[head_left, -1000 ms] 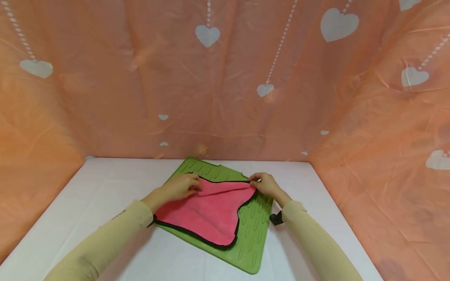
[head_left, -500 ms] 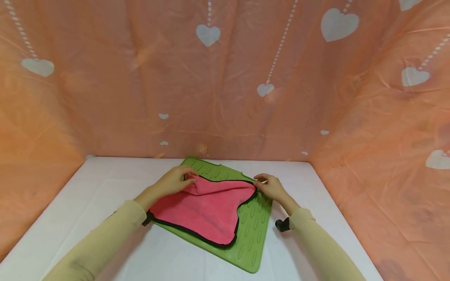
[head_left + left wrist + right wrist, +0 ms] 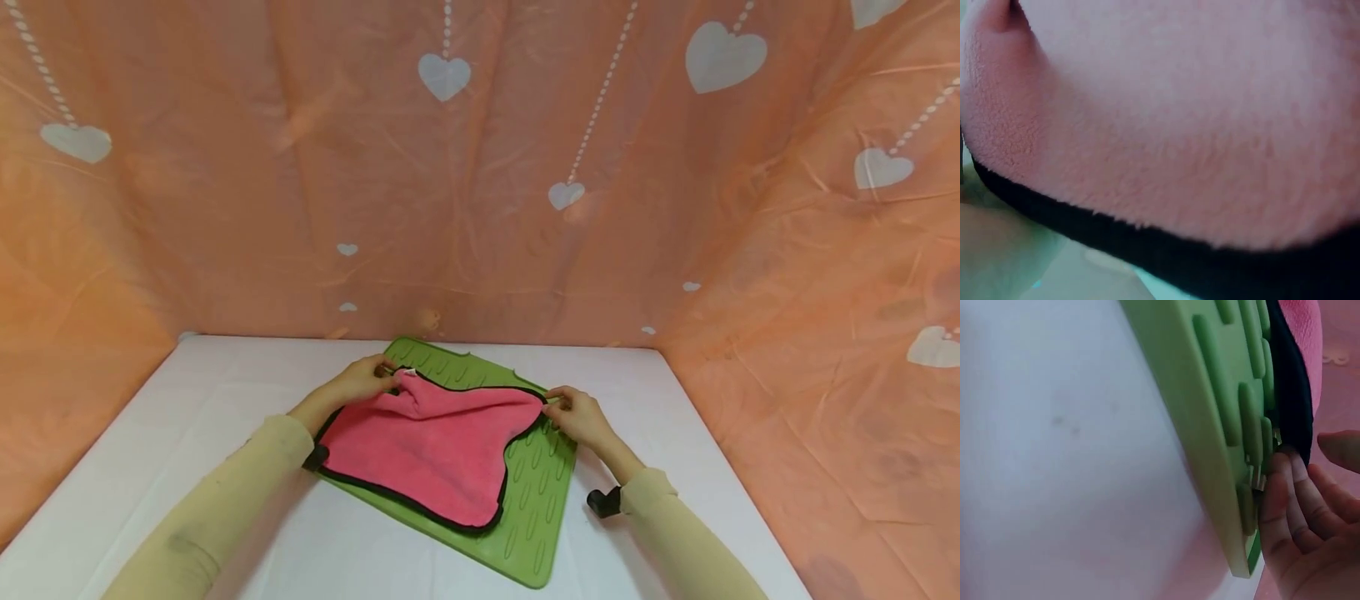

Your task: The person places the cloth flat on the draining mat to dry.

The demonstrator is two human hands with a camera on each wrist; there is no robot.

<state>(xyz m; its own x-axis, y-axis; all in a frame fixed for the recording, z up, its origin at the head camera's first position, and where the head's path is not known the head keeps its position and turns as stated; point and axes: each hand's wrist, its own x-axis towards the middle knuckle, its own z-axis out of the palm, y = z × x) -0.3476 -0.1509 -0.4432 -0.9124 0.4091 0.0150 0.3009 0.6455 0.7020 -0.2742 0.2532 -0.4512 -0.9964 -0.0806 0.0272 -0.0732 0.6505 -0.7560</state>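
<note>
I had the pink cloth (image 3: 435, 458) lying a bit rumpled on the green mat (image 3: 540, 500), which sat kinda skewed on the white worktop (image 3: 652, 392). The left hand (image 3: 360, 381) had the cloth's 11 o'clock corner in a finger-and-thumb pinch, far as I could make out. The right hand (image 3: 581, 417) just touched the 2 o'clock corner, fingers loose, thumb spread apart. Bare mat showed around 4 o'clock.

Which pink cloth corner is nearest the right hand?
The far-right corner, at the right hand, fingers at its black trim; the other corners lie farther away.
</note>
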